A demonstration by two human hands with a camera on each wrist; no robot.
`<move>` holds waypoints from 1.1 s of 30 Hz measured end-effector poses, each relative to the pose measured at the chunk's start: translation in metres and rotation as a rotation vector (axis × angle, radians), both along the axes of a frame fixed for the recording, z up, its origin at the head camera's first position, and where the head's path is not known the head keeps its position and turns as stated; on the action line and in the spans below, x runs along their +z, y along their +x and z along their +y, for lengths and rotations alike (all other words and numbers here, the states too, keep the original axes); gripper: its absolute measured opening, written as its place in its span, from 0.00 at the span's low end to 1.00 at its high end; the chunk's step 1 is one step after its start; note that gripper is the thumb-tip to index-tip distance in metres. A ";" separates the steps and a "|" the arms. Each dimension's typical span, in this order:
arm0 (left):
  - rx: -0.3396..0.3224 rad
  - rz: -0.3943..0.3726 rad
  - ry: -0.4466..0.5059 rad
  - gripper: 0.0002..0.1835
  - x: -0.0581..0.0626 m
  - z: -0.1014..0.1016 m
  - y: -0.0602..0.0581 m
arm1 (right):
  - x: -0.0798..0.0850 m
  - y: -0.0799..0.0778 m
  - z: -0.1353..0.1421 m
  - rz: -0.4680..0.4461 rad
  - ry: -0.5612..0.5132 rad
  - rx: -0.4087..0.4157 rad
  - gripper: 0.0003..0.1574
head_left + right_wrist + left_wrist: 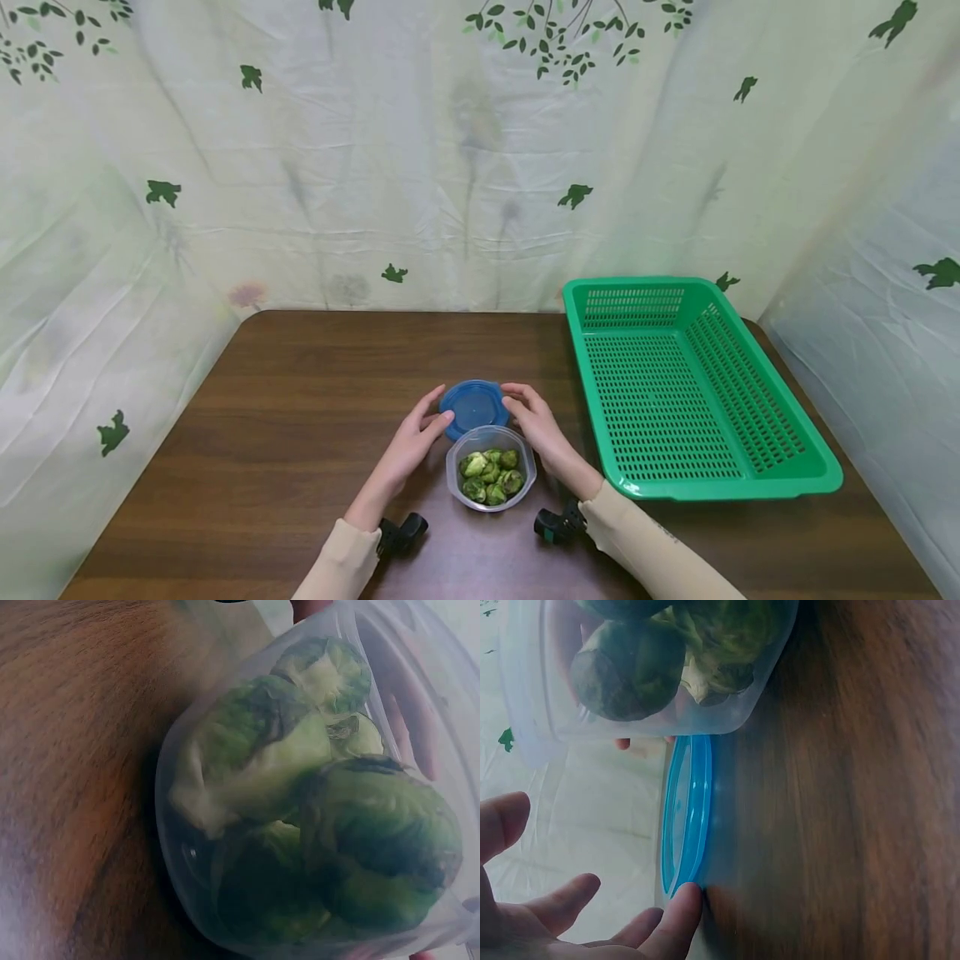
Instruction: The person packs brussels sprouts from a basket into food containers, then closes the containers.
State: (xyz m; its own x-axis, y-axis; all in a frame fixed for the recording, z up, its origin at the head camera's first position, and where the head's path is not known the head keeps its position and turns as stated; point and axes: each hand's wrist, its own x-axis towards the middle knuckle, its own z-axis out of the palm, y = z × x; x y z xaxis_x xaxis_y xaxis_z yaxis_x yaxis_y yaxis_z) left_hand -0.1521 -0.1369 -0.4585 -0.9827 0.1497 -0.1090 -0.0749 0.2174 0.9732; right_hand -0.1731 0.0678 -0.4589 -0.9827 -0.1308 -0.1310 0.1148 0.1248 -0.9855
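Observation:
A round blue lid (474, 408) lies flat on the table, just behind a clear plastic container (491, 505) that holds several Brussels sprouts (491, 475). My left hand (412, 442) is at the lid's left side with the fingers spread. In the left wrist view one fingertip (682, 904) meets the edge of the blue lid (697, 802). At the lid's right side is my right hand (538, 425), its fingers gently bent beside the rim. Whether they touch it I cannot tell. In the right wrist view the container wall and sprouts (382, 832) hide most of the hands.
A large green plastic basket (667, 400) with slotted walls stands on the right of the brown wooden table (300, 400). Behind the table hangs a pale curtain (420, 167) with leaf prints. Black wrist cameras (405, 533) sit on both wrists.

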 end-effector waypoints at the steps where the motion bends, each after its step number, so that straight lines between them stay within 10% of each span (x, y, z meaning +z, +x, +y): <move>1: -0.001 -0.001 0.006 0.30 0.000 0.000 0.000 | 0.000 -0.001 0.000 -0.007 -0.007 0.002 0.22; 33: 0.072 0.129 0.120 0.26 0.015 0.004 -0.013 | 0.006 0.005 0.003 0.230 -0.076 -0.083 0.19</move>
State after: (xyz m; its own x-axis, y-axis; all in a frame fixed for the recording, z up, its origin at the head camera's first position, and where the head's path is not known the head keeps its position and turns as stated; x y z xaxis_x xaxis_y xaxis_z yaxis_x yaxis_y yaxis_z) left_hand -0.1653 -0.1326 -0.4433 -0.9961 0.0823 0.0333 0.0414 0.0981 0.9943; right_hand -0.1679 0.0703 -0.4530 -0.9933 -0.0497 0.1044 -0.1068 0.0492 -0.9931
